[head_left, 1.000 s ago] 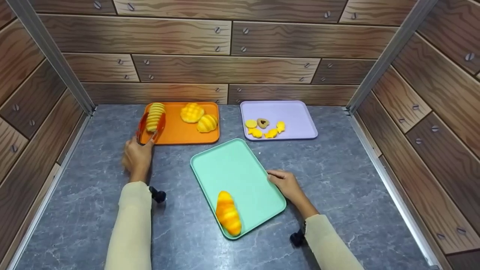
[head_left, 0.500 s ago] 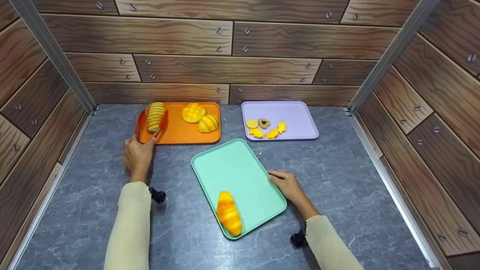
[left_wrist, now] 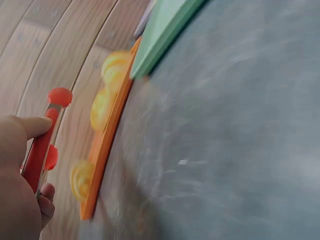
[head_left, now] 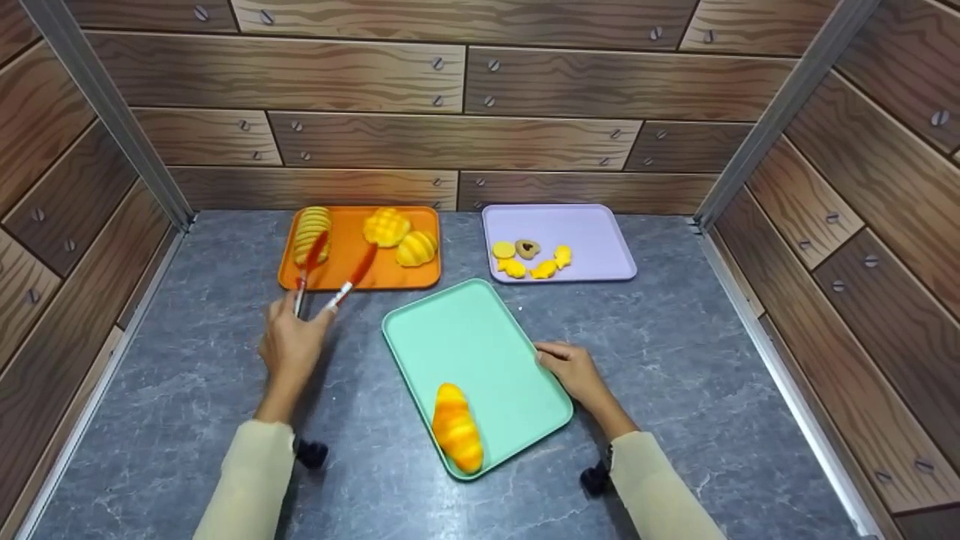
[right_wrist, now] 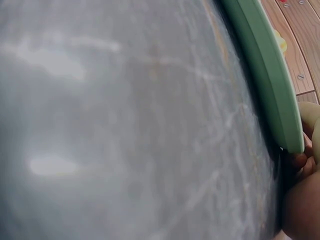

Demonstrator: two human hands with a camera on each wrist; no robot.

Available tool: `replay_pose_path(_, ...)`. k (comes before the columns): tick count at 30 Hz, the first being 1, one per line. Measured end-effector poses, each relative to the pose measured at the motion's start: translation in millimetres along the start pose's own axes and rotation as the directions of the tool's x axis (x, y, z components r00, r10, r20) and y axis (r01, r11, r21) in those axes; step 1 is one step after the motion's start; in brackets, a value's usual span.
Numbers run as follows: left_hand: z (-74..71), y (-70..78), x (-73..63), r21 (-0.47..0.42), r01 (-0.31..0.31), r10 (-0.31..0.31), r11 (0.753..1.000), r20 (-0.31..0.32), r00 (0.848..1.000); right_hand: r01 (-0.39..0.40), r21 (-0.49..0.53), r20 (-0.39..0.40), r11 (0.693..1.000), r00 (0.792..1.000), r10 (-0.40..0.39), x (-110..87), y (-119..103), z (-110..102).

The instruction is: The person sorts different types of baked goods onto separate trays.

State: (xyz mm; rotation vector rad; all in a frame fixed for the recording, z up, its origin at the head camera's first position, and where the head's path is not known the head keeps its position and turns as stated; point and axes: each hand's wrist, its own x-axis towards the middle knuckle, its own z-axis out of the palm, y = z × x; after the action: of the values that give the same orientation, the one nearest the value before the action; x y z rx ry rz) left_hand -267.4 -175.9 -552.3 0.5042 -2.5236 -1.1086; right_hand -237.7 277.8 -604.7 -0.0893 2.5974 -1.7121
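My left hand holds a pair of red-tipped tongs by the handles. Their arms are spread, with nothing between them, just in front of and over the orange tray. On that tray lie a long ridged bread roll at the left, a crosshatched bun and a round striped bun at the right. My right hand grips the right edge of the green tray, with fingers partly hidden at its rim. A croissant lies at that tray's near left side.
A lilac tray stands at the back right, bearing several small yellow cookies and a brown ring-shaped one. Wood-patterned walls enclose the grey marbled table at the back and sides.
The tongs were around the ridged roll; now my left hand has drawn them back and to the right, off it. The roll stays on the orange tray. My right hand has not moved.
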Motion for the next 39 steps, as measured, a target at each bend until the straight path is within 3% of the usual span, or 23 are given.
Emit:
replay_pose_path(5,-5.7,6.8,-32.1,0.004,-0.109,0.109,0.994,0.025,0.994,-0.021,0.012,0.021,1.0,1.0,0.02,-6.6,-18,-1)
replay_pose_path(10,-9.5,9.4,-53.6,-0.014,-0.168,0.169,0.986,0.097,0.981,-0.023,0.025,0.028,0.999,0.999,0.022,-14.3,-37,0)
replay_pose_path(22,-22.9,9.8,-82.5,0.007,-0.321,0.307,0.947,0.267,0.913,-0.021,-0.004,0.016,1.0,1.0,0.021,-15.6,-37,1)
replay_pose_path(31,-36.0,3.8,-105.5,-0.016,-0.331,0.312,0.944,0.38,0.871,-0.025,-0.009,-0.006,1.0,1.0,0.025,-1.3,-4,1)
replay_pose_path(39,-43.4,-9.5,-119.5,-0.066,-0.315,0.309,0.947,0.467,0.829,-0.029,-0.022,0.012,0.999,1.0,0.029,0.2,-2,0)
